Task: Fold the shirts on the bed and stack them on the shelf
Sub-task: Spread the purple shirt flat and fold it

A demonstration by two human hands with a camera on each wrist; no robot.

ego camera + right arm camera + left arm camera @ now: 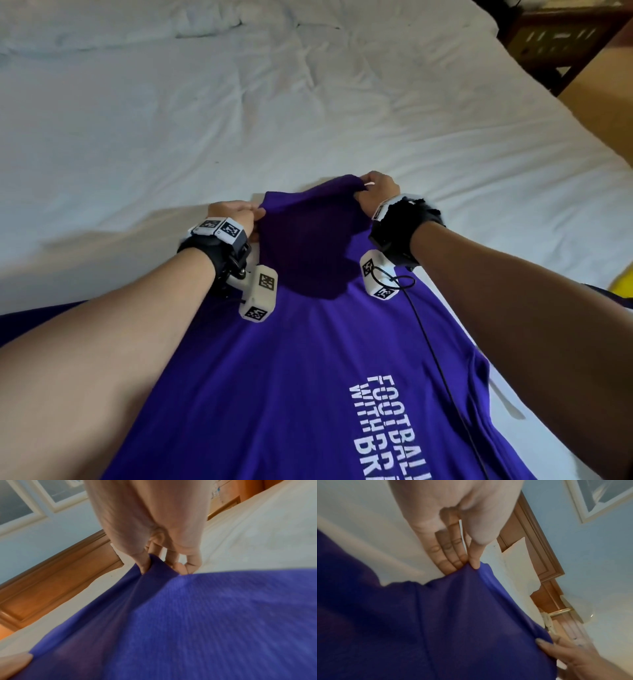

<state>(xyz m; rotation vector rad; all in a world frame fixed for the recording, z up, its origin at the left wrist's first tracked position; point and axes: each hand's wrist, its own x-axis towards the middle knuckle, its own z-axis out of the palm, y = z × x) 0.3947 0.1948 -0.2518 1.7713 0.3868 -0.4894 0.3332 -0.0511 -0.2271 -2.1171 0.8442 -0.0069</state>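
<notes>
A purple shirt point(308, 342) with white lettering lies lengthwise on the white bed point(239, 120), running from the bottom of the head view up to my hands. My left hand point(239, 214) pinches the shirt's far left corner between thumb and fingers. My right hand point(375, 186) pinches the far right corner and holds it slightly raised. The far edge is lifted off the sheet between the two hands. In the left wrist view my left hand point(471, 562) grips the purple cloth point(453, 622). The right wrist view shows my right hand point(147, 566) bunching the cloth point(188, 615).
A dark wooden piece of furniture point(561, 44) stands past the bed's far right corner. A yellow object point(623, 282) shows at the right edge. A wooden headboard point(51, 585) and a white pillow point(520, 566) appear in the wrist views.
</notes>
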